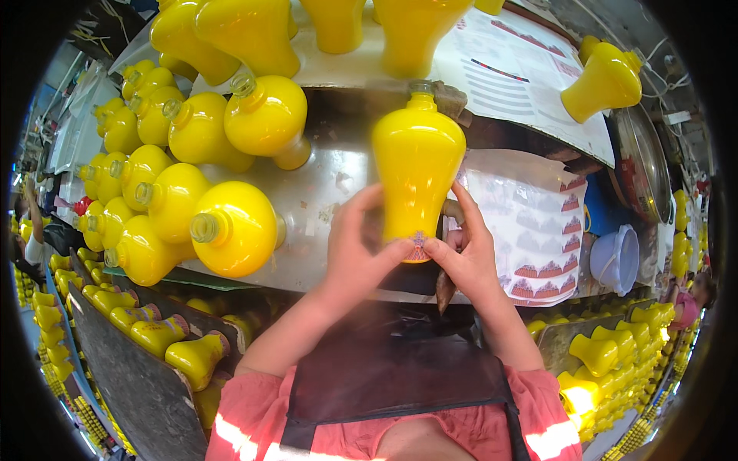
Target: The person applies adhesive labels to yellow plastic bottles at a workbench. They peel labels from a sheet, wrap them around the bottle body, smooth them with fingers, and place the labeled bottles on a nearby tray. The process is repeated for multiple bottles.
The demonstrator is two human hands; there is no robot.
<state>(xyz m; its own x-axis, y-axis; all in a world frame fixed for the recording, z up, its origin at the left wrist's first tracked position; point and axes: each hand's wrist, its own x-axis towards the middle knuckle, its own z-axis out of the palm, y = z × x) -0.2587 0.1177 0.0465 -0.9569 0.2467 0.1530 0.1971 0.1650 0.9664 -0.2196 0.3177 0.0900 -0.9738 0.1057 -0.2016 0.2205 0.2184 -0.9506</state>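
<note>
A glossy yellow bottle (419, 146) lies in front of me, its clear glass neck pointing away and its narrower base toward me. My left hand (357, 246) cups the lower left side, and my right hand (470, 250) cups the right. Both thumbs press on a small reddish patterned decal (419, 247) at the base end. Beyond, the neck rests at a brownish roll-like support (450, 100). A dark brown pointed piece (444, 292) shows under my right hand; whether my fingers touch it, I cannot tell.
Several yellow bottles (234, 229) stand to the left, others along the far board (323, 73). Printed decal sheets (530, 223) lie right of my hands, near a pale lilac bucket (615, 260). Racks of yellow bottles (196, 359) flank me below the table.
</note>
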